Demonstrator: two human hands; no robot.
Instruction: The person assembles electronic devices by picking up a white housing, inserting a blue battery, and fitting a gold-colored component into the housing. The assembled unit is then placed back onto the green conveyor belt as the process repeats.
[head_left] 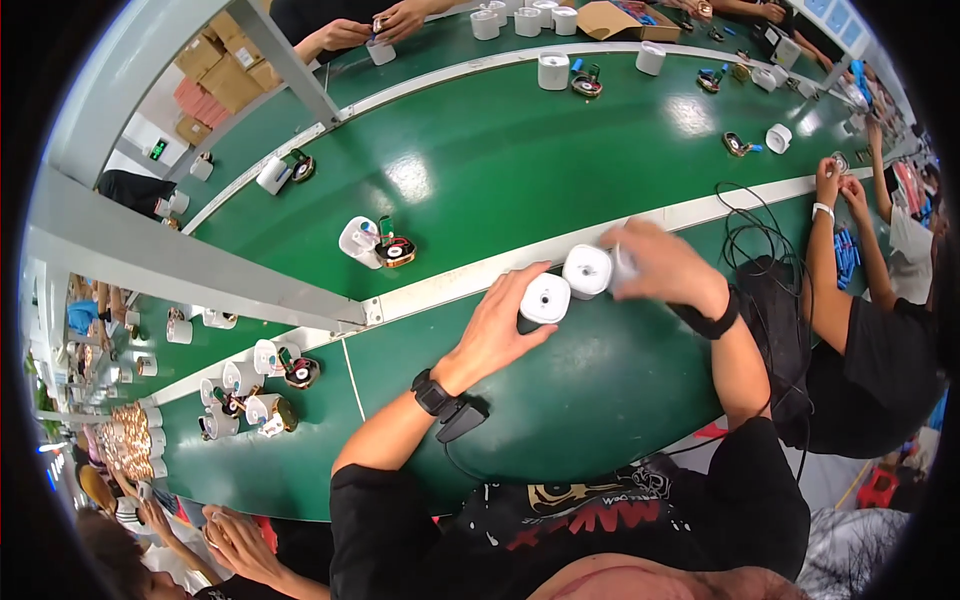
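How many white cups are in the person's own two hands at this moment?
2. One white cup is under the left hand, on the green table. The other white cup is held by the right hand. A third could be hidden behind the blurred fingers.

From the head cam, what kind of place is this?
Most likely a factory assembly line. A long green conveyor belt carries repeated white housings paired with copper coil parts, and other workers sit along it. The left hand and right hand each hold a white housing.

Green conveyor belt [520, 160], cardboard boxes [225, 65], black cable [750, 235]
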